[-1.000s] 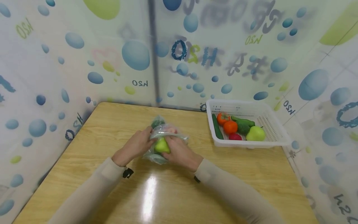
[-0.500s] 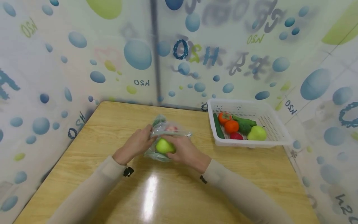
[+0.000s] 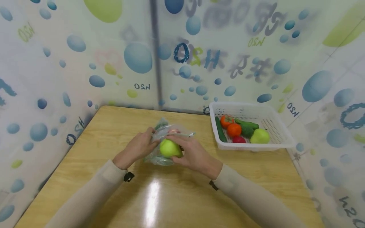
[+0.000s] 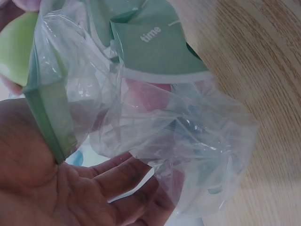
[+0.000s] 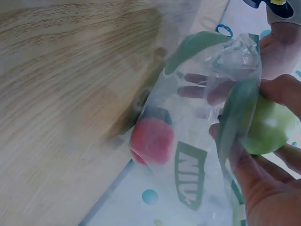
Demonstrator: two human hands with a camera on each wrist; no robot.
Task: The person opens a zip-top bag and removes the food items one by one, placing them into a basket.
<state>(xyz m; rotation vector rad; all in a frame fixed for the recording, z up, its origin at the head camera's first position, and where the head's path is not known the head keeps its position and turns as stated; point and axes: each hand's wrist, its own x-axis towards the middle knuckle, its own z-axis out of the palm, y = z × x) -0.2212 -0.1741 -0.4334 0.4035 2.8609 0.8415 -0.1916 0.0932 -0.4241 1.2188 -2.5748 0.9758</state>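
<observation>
My right hand [image 3: 196,155] grips a green pear [image 3: 169,148] between thumb and fingers at the mouth of a clear plastic bag [image 3: 162,160]. The bag has green printed parts. On its left side my left hand [image 3: 137,148] holds the bag's edge; in the left wrist view its thumb side lies at the green edge strip and the fingers spread behind the film. Inside the bag lies a pinkish-red round fruit [image 5: 152,141], seen through the plastic; its kind is unclear. Part of the pear is hidden by the right fingers.
A white perforated basket [image 3: 256,146] stands at the table's back right. In it are a cucumber [image 3: 220,129], tomato-like orange-red fruits [image 3: 234,130], a red item [image 3: 239,139], green vegetables [image 3: 248,128] and another green pear [image 3: 260,136]. A patterned wall borders the wooden table [image 3: 119,123].
My right hand has moved to the right with the green pear, which now shows more outside the bag's mouth. The left hand stays at the bag's edge.
</observation>
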